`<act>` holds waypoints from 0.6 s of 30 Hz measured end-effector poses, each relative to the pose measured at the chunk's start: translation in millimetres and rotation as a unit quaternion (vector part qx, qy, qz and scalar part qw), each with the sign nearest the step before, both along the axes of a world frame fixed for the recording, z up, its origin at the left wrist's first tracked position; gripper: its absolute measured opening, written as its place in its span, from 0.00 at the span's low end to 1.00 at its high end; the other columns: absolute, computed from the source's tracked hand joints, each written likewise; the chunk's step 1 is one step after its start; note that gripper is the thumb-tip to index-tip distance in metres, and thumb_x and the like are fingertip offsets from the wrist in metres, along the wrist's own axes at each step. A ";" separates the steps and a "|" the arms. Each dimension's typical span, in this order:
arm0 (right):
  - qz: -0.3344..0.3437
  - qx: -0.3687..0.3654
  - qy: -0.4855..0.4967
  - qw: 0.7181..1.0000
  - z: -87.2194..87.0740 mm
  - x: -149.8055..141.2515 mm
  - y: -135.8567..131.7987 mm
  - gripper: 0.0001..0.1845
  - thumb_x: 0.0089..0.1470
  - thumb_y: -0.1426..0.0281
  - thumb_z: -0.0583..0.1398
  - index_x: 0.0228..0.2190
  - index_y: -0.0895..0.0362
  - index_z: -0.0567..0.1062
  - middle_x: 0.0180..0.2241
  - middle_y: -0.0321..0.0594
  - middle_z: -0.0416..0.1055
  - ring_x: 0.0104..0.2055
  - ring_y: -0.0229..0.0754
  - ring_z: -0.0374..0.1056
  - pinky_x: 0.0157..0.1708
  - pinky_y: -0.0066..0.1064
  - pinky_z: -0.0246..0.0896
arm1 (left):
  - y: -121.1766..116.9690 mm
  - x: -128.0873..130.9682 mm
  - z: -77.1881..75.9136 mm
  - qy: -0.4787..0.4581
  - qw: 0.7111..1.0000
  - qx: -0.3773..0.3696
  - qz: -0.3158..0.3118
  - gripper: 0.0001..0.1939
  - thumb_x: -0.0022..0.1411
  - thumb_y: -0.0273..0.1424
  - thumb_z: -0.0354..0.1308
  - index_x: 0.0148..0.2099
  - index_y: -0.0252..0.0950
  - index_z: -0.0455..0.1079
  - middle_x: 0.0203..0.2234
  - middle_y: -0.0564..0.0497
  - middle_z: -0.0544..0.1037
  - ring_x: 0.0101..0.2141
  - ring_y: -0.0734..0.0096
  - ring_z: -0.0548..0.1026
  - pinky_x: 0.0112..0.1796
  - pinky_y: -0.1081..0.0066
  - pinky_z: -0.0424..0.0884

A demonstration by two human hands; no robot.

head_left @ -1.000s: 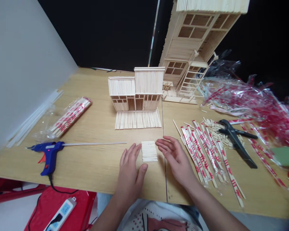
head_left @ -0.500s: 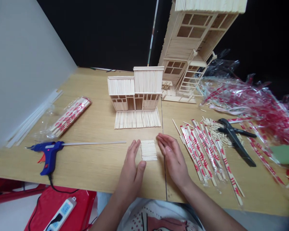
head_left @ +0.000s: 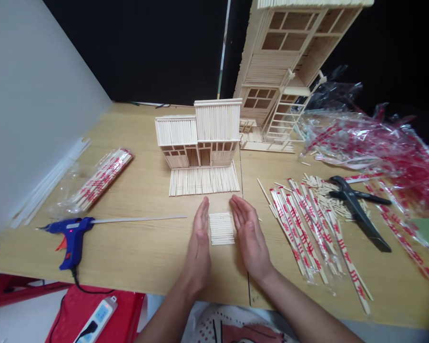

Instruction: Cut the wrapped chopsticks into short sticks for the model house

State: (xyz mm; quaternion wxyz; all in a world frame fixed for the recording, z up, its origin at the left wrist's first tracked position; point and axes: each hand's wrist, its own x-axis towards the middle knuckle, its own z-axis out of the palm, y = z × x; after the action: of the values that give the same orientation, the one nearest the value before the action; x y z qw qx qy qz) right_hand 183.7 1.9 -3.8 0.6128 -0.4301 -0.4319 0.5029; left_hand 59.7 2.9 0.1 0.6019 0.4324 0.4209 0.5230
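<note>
A small flat panel of short pale wooden sticks [head_left: 221, 228] lies near the front edge of the wooden table [head_left: 143, 247]. My left hand [head_left: 199, 243] stands on edge with its fingers straight, pressed against the panel's left side. My right hand [head_left: 247, 236] does the same against the right side, so the panel sits squeezed between both palms. Neither hand holds anything. Just behind the panel stands a small stick-built house [head_left: 199, 143] with a slatted floor in front.
A taller stick house [head_left: 286, 71] rises at the back right. Wrapped chopsticks [head_left: 307, 228], short cut sticks, black shears [head_left: 359, 209] and red plastic wrappers [head_left: 382, 147] fill the right side. At the left lie a blue glue gun [head_left: 69, 233] and a bagged chopstick bundle [head_left: 96, 181].
Both hands turned from lying loosely beside the panel to standing on edge, and closed in until their palms press its two sides.
</note>
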 end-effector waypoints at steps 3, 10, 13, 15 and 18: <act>0.010 -0.007 0.003 1.000 2.8 0.2 0.5 0.26 0.68 0.53 0.48 0.62 0.48 0.62 0.68 0.41 0.55 0.71 0.47 0.48 0.72 0.50 0.38 | 0.0 -1.2 -0.4 0.015 1.000 0.002 -0.006 0.38 0.69 0.57 0.38 0.73 0.45 0.48 0.73 0.49 0.47 0.71 0.60 0.45 0.69 0.58 0.43; 0.029 -0.024 0.004 0.999 6.7 1.0 0.8 0.26 0.68 0.53 0.48 0.62 0.47 0.62 0.68 0.41 0.54 0.71 0.46 0.47 0.71 0.50 0.40 | 0.2 -2.5 -3.1 0.102 0.994 0.021 -0.019 0.39 0.69 0.57 0.31 0.74 0.42 0.43 0.73 0.46 0.47 0.70 0.58 0.48 0.68 0.55 0.49; 0.031 -0.022 -0.005 0.999 6.9 1.1 0.5 0.26 0.68 0.52 0.48 0.62 0.46 0.62 0.68 0.40 0.54 0.71 0.46 0.47 0.71 0.49 0.40 | 0.7 -2.6 -3.2 0.090 0.995 0.025 -0.022 0.39 0.69 0.57 0.34 0.73 0.41 0.44 0.73 0.45 0.47 0.71 0.57 0.47 0.68 0.55 0.48; 0.032 -0.021 -0.008 0.999 6.7 1.2 0.4 0.26 0.68 0.53 0.49 0.62 0.46 0.62 0.68 0.41 0.54 0.71 0.46 0.48 0.71 0.49 0.41 | 1.2 -2.5 -3.6 0.073 0.997 0.024 -0.024 0.38 0.70 0.56 0.36 0.73 0.42 0.46 0.72 0.45 0.47 0.71 0.57 0.47 0.69 0.54 0.46; 0.032 -0.022 -0.005 0.999 5.3 1.5 1.1 0.25 0.68 0.53 0.49 0.61 0.46 0.63 0.68 0.41 0.55 0.71 0.46 0.48 0.71 0.49 0.41 | 2.2 -2.2 -5.1 0.062 0.997 0.022 -0.026 0.36 0.70 0.55 0.39 0.72 0.43 0.47 0.72 0.46 0.48 0.71 0.58 0.47 0.69 0.54 0.44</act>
State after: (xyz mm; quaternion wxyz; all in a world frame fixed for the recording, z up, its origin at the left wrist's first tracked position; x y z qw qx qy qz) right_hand 185.3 3.0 1.4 0.5847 -0.4323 -0.4374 0.5291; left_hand 57.6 5.1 -5.0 0.5786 0.4881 0.4343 0.4883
